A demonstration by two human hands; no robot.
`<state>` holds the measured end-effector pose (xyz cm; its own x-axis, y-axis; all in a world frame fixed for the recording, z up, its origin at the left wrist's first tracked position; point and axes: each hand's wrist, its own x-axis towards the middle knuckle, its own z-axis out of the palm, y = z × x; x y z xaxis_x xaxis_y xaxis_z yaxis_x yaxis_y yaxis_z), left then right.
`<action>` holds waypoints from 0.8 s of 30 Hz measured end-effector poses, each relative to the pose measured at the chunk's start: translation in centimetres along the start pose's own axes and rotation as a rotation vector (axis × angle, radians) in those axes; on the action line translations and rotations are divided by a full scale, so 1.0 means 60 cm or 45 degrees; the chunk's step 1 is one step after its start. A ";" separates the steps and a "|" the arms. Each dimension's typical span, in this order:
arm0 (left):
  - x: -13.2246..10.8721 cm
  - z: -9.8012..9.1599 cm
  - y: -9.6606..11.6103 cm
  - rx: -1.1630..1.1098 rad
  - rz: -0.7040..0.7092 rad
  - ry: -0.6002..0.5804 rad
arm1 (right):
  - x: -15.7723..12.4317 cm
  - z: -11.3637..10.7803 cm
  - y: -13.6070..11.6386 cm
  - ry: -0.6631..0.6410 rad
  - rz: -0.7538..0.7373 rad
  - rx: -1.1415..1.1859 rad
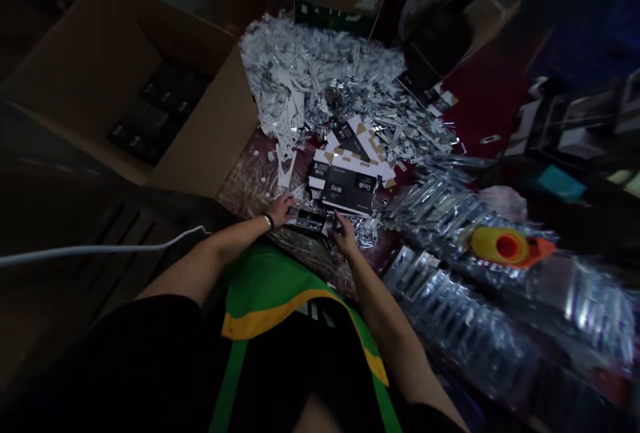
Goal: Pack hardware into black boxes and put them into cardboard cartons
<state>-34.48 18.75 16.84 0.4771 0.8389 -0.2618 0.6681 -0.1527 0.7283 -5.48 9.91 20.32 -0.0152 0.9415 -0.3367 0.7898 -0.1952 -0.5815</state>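
One narrow black box (307, 221), silvery pieces showing in it, lay between the left grip (282, 209) and the right grip (343, 231) on the bench (243, 176). Both grips were at its ends; I could not tell whether either pinched it. Just beyond them lay black-and-white cartons (350, 191), then a silvery heap (330, 63). Right of the right grip were clear-wrapped packets (450, 306); left of the left grip, a large cardboard box (210, 133).
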 end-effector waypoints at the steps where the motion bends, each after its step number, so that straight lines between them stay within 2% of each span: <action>1: -0.005 -0.009 0.001 0.085 0.093 -0.069 | 0.002 -0.002 -0.001 -0.086 -0.041 -0.114; 5: -0.024 -0.039 0.012 0.263 0.370 -0.301 | -0.005 -0.010 -0.016 -0.431 -0.198 -0.499; 8: -0.025 -0.021 0.042 0.344 0.443 -0.305 | -0.008 -0.004 -0.043 -0.547 -0.251 -0.757; 11: -0.017 0.017 0.077 0.444 0.371 -0.258 | -0.004 0.010 -0.070 -0.451 -0.143 -0.912; 13: -0.007 0.031 0.091 0.546 0.324 -0.271 | 0.002 0.013 -0.077 -0.395 -0.122 -0.925; 15: 0.002 0.029 0.094 0.621 0.322 -0.346 | 0.006 0.010 -0.074 -0.432 -0.143 -0.887; 18: -0.003 0.012 0.087 0.661 0.416 -0.475 | -0.002 0.015 -0.068 -0.455 -0.170 -0.858; 21: -0.028 0.011 0.089 0.660 0.533 -0.362 | -0.028 0.039 -0.067 -0.322 -0.156 -0.929; 23: -0.030 0.026 0.106 0.707 0.547 -0.276 | -0.039 0.049 -0.065 -0.240 -0.149 -0.957; 24: -0.023 0.033 0.119 0.746 0.522 -0.280 | -0.038 0.047 -0.063 -0.214 -0.143 -0.944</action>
<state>-29.21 15.46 21.15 0.8153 0.5407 -0.2072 0.5777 -0.7355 0.3540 -10.13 7.74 21.19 -0.1655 0.8789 -0.4473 0.9818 0.1898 0.0097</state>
